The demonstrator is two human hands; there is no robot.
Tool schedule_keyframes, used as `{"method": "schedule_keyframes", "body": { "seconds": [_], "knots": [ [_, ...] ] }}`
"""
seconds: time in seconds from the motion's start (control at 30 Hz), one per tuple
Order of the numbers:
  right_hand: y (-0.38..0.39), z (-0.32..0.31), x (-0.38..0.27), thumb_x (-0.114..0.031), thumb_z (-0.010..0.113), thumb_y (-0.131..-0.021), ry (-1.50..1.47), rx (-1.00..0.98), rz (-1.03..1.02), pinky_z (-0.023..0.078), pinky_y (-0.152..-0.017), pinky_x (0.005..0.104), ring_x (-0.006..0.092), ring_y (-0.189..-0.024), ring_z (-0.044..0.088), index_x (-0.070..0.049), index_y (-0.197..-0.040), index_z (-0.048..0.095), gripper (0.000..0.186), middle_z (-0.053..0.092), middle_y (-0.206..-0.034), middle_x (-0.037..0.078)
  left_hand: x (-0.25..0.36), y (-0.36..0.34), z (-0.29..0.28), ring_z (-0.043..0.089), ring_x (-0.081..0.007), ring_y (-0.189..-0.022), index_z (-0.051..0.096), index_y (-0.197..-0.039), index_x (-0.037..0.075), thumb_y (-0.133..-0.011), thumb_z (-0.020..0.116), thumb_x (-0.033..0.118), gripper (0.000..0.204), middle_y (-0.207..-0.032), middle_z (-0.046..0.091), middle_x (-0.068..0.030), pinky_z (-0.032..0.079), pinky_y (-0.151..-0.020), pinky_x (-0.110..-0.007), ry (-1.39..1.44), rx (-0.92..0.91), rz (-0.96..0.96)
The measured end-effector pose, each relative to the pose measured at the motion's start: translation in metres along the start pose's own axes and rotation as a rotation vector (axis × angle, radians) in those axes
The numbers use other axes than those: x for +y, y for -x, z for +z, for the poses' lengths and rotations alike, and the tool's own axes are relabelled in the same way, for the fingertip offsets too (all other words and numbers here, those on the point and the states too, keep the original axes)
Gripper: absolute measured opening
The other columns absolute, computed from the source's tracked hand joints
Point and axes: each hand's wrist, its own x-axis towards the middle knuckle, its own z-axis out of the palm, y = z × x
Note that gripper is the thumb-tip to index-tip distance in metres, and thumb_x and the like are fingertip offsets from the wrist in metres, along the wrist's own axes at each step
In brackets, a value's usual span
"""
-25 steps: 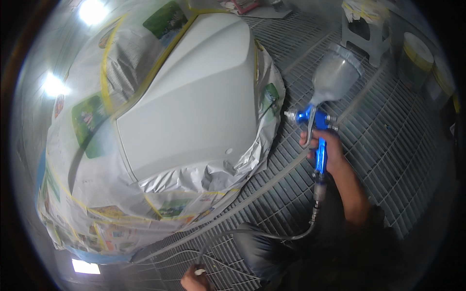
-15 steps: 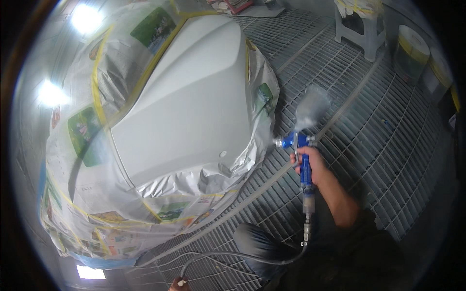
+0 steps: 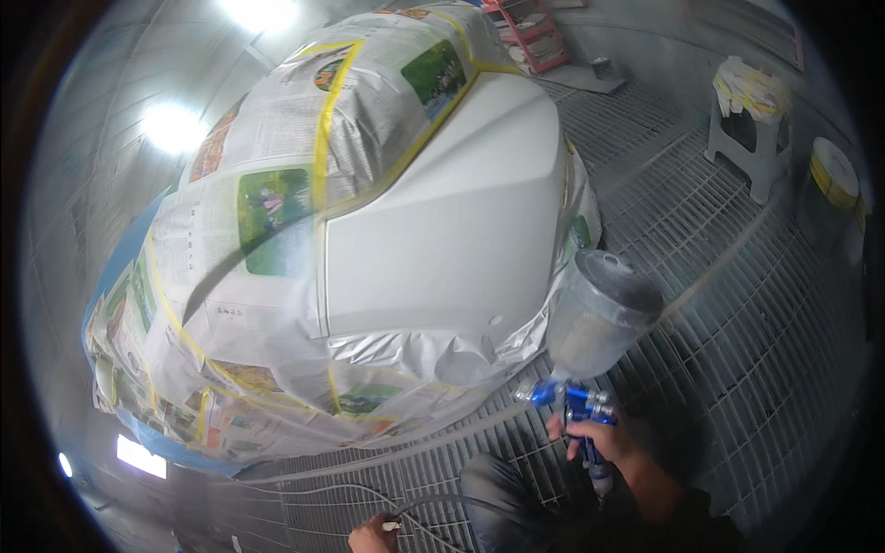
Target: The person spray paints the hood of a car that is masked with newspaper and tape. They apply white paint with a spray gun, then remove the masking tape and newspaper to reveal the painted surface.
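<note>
My right hand (image 3: pixel 610 441) is wrapped round the handle of a blue spray gun (image 3: pixel 573 400). A translucent paint cup (image 3: pixel 599 318) with a grey lid stands on top of the gun, tilted to the right, and pale liquid shows inside. The nozzle points left, toward the lower edge of a white car body panel (image 3: pixel 442 267), a short way apart from it. At the bottom, my left hand (image 3: pixel 372 536) is closed on the dark air hose (image 3: pixel 441 500), with something small and white at its fingers. Newspaper sheets (image 3: pixel 217 276) and yellow tape cover the car around the panel.
A grated floor (image 3: pixel 710 304) runs along the car's right. A grey plastic stool (image 3: pixel 751 147) with a taped cover stands far right, beside a bucket (image 3: pixel 832 180). A pink rack (image 3: pixel 535 41) is at the back. My knee (image 3: pixel 493 488) shows near the bottom.
The view has shifted, so the car sits farther right and lower. The spray gun has come lower and closer, its cup larger in view. Both hands keep their hold.
</note>
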Motion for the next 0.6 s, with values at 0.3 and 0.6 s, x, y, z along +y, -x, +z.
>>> {"method": "schedule_keyframes", "body": {
  "seconds": [0.3, 0.6],
  "knots": [
    [0.01, 0.04, -0.097, -0.017, 0.061, -0.094, 0.225, 0.155, -0.279, 0.058, -0.049, 0.0283, 0.0212, -0.09, 0.07, 0.0, -0.113, 0.062, 0.025, 0.068, -0.102, 0.013, -0.022, -0.005, -0.016, 0.067, -0.0415, -0.075, 0.074, -0.104, 0.011, -0.085, 0.065, 0.017, 0.022, -0.084, 0.07, -0.0199, 0.053, -0.065, -0.049, 0.065, 0.109, 0.028],
    [-0.029, 0.156, -0.19, -0.019, 0.064, -0.091, 0.254, -0.219, -0.217, 0.057, -0.047, 0.0277, 0.0182, -0.081, 0.071, 0.004, -0.107, 0.066, 0.028, 0.071, -0.09, 0.015, -0.023, -0.002, -0.014, 0.07, -0.0406, -0.083, 0.071, -0.116, 0.003, -0.083, 0.062, 0.007, 0.034, -0.091, 0.071, -0.0231, 0.055, -0.073, -0.045, 0.309, 0.209, -0.003]
  ]
}}
